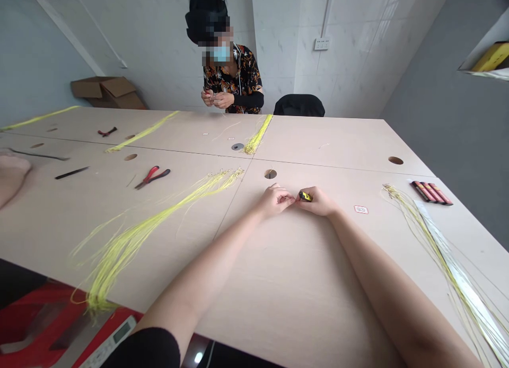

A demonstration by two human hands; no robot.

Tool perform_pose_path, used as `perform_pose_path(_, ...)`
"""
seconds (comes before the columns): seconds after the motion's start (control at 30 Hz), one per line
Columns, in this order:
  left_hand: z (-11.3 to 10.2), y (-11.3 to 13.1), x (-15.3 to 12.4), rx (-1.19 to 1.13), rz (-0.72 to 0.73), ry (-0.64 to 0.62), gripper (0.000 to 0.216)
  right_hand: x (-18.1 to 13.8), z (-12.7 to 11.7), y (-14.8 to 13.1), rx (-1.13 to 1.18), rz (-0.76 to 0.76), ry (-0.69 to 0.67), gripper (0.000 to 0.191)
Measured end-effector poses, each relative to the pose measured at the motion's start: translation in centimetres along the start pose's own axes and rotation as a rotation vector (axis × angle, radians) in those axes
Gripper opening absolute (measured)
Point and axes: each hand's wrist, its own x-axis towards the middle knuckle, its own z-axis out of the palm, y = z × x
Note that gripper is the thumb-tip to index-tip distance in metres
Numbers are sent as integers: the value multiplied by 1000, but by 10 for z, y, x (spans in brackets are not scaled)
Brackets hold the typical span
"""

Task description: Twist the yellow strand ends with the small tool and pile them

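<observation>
The wearer's two hands [274,201] are coming together around one black-and-yellow tube [305,196]. Five bundles of yellow thread [159,213] are spreading out, and four pink tubes [431,192] are lying in a row. Two pairs of pliers [150,174], one thin black tool [71,173] and three paper labels [361,209] are lying around too. One co-worker [233,89] is sitting across, one other person's hand [14,172] is showing at the left edge, and one cardboard box [109,92], one chair [300,105] and one wall socket [322,43] are standing out behind.
</observation>
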Motion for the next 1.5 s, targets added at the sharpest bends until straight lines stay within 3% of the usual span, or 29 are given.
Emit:
perform_pose_path(0.17, -2, 6, -2, 107, -10, 21, 23, 0, 1, 2, 78, 8, 15, 21)
perform_pose_path(0.37, -4, 7, -4, 171, 109, 67, 42, 0, 0, 0, 145, 49, 69, 19)
perform_pose_path(0.53, -5, 7, -4, 226, 199, -11, 44, 0, -3, 0, 225, 72, 156, 18)
perform_pose_path(0.73, 0, 12, -6, 334, 245, 29, 42, 0, -3, 0, 308, 98, 232, 19)
perform_pose_path(0.9, 6, 6, -7, 120, 205, 127, 66, -2, 0, -5, 351, 94, 295, 18)
perform_pose_path(0.97, 7, 2, -6, 26, 261, 187, 78, -3, 3, -8, 403, 81, 316, 18)
perform_pose_path(1.17, 8, 2, -4, -3, 445, 179, 76, -3, 8, -7, 414, 70, 248, 17)
perform_pose_path(1.33, 13, 4, -8, -217, 245, 21, 71, -1, 6, 2, 505, 70, 282, 20)
perform_pose_path(1.5, 11, 10, -8, -240, 103, 47, 42, 1, 6, 5, 489, 82, 272, 20)
